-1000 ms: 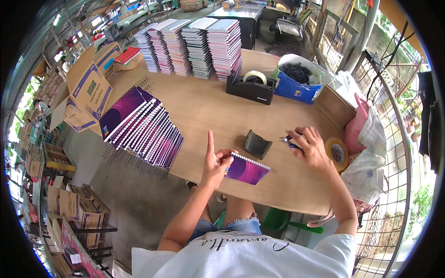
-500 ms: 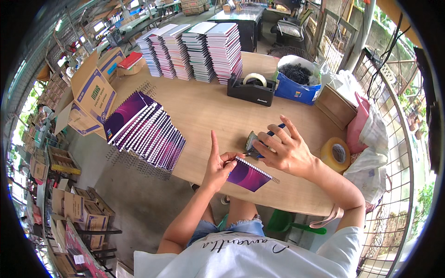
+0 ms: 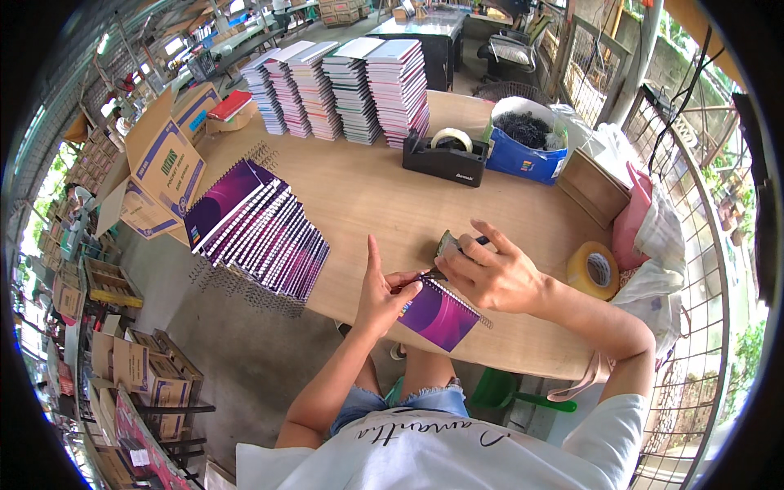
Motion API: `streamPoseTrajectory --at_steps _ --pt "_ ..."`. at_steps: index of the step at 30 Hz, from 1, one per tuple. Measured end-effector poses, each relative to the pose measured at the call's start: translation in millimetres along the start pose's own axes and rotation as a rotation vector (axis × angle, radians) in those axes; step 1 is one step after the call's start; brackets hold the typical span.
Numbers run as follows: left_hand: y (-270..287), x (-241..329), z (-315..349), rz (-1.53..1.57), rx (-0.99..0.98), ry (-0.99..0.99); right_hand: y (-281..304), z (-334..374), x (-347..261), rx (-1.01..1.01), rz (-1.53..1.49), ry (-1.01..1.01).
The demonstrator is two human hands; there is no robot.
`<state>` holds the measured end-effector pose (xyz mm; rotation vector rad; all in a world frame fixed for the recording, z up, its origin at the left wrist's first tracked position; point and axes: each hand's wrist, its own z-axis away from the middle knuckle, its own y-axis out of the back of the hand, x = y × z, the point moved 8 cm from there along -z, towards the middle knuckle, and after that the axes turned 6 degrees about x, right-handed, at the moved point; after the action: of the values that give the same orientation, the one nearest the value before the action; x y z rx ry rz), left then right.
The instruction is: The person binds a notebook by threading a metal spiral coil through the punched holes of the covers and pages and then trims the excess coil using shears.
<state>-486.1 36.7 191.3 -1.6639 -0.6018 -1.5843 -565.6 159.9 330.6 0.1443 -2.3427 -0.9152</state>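
My left hand (image 3: 380,298) grips the corner of a small purple spiral notebook (image 3: 441,314) between thumb and fingers, its index finger pointing up. The notebook is tilted near the table's front edge, and loose wire coil (image 3: 485,322) sticks out past its right end. My right hand (image 3: 494,273) is closed around a pair of pliers (image 3: 430,275), whose dark jaws meet the left end of the notebook's spiral. The fingers hide most of the handles. Beside those fingers is a small greenish-grey thing (image 3: 445,243) I cannot make out.
To the left stands a fanned pile of purple spiral notebooks (image 3: 261,237), coils jutting out. Behind are tall stacks of notebooks (image 3: 396,94), a black tape dispenser (image 3: 443,163) and a blue box of black coils (image 3: 523,159). A yellow tape roll (image 3: 594,271) lies right; an open carton (image 3: 163,175) stands left.
My right hand has come lower and closed its fingers more around the pliers, and the jaws have moved left to the spiral's end. The notebook's cover now faces up more fully.
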Motion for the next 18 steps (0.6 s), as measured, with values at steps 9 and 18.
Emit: streamPoseTrajectory --at_steps 9,18 --pt "9 -3 2 -0.083 0.06 -0.084 -54 70 27 -0.296 -0.638 -0.881" --pt "12 9 15 -0.186 -0.23 -0.129 -38 135 12 -0.122 -0.543 -0.969"
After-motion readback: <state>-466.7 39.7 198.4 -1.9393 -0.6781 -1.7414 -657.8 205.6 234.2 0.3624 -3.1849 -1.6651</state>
